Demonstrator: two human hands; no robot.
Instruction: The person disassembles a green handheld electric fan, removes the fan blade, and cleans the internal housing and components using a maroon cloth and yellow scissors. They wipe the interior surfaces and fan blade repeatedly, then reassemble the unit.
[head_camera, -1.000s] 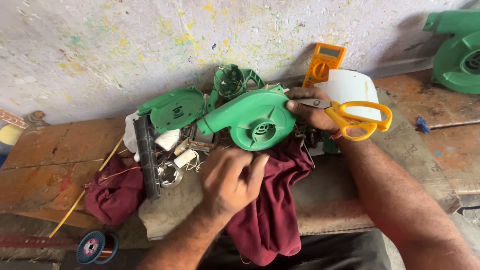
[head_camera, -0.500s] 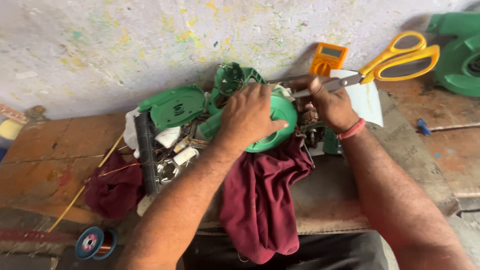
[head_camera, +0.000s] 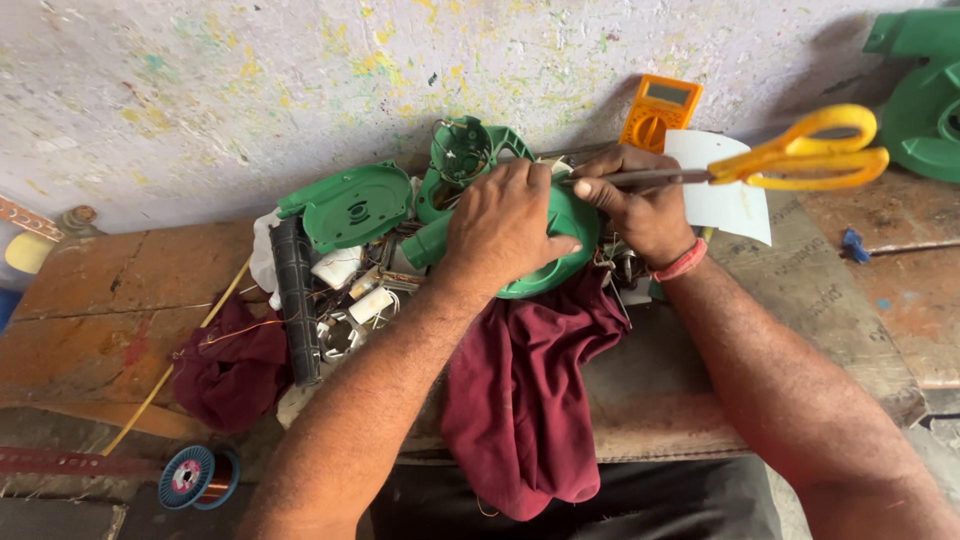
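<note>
Moved: your left hand has come down flat onto the green blower housing.
Head view, right hand: gripping yellow-handled scissors by the blades.
Housing: on the maroon cloth, workbench.

The left hand, hovering above the maroon cloth a second ago, is now laid flat over the green blower housing. The yellow-handled scissors are turned around in the right hand: the handles are now pointed away to the right, the blades gripped toward the housing.
</note>
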